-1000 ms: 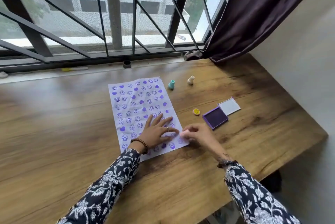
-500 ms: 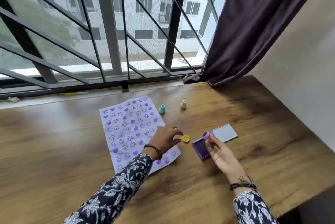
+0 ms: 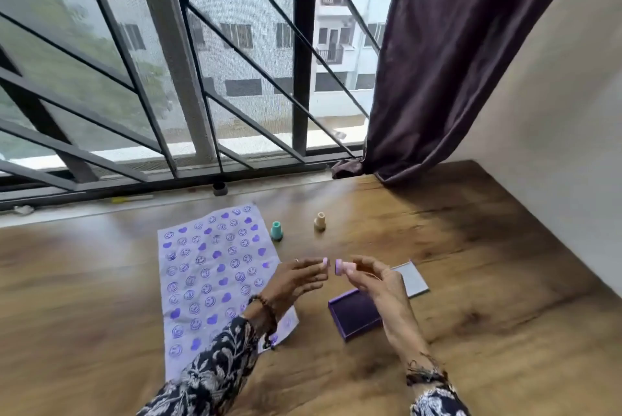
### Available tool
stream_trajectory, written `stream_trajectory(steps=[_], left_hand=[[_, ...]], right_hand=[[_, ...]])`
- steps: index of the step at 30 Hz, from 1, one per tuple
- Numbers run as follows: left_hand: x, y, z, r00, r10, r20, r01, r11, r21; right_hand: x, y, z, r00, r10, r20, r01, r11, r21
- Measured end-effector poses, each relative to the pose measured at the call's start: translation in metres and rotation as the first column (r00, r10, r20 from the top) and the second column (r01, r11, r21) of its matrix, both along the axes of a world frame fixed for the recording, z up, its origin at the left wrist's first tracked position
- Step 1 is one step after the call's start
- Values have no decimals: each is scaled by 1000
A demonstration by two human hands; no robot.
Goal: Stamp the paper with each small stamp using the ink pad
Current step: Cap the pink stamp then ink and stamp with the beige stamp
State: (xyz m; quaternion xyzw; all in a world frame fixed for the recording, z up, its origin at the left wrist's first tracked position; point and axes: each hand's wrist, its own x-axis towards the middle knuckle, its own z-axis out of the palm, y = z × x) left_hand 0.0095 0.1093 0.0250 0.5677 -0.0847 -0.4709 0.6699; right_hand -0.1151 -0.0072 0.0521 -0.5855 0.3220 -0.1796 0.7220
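Note:
The white paper (image 3: 215,267), covered with purple smiley and heart prints, lies on the wooden table (image 3: 488,281). My right hand (image 3: 380,284) holds a small lilac stamp (image 3: 340,267) on its side above the table. Just left of it, my left hand (image 3: 298,279) pinches a small round pale cap (image 3: 325,261) at its fingertips, a little apart from the stamp. The open purple ink pad (image 3: 355,313) sits below my right hand, its grey lid (image 3: 413,278) behind it. A teal stamp (image 3: 276,230) and a beige stamp (image 3: 319,221) stand upright beyond the paper's far right corner.
A barred window (image 3: 188,79) runs along the table's far edge, with a small black object (image 3: 219,189) on the sill. A dark curtain (image 3: 454,62) hangs at the back right. A pale wall (image 3: 555,163) borders the table on the right.
My right hand lifted the lilac stamp from the paper and past the ink pad. My left hand left the paper, reached the yellow smiley disc, and rose; the disc is gone from the table.

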Motion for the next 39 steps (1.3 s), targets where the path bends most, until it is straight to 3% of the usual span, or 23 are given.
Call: stream_trajectory(steps=[3,14,20,22,26,32,36,39], left_hand=[[-1,-3,4,996,-29,-84,25,998,-49],[8,-25,6,1000,-18,18,19,998,-62],[16,-44,-1,981,3,195,-9,1000,27],[23,-52,-4,934,23,355,-69,991,116],[42,-70,-13,692,9,722,-360,871,334],[51,-89,-21,596,-179,783,-358,814,458],[48,-86,-19,546,-185,817,-336,845,416],[40,-77,-15,521,-155,839,-349,859,375]], right_hand=[[8,-7,5,999,27,-41,-33,986,-166],[20,-30,7,997,37,-65,-61,904,-423],[40,-50,-2,994,68,-81,-89,954,-286],[52,-60,-4,988,61,-143,-108,932,-346],[80,-89,-7,959,-116,-260,-77,775,-628],[103,-108,-21,946,-124,-301,-169,604,-779],[107,-108,-27,944,-138,-301,-161,602,-782],[98,-92,-19,965,-147,-219,-95,578,-810]])
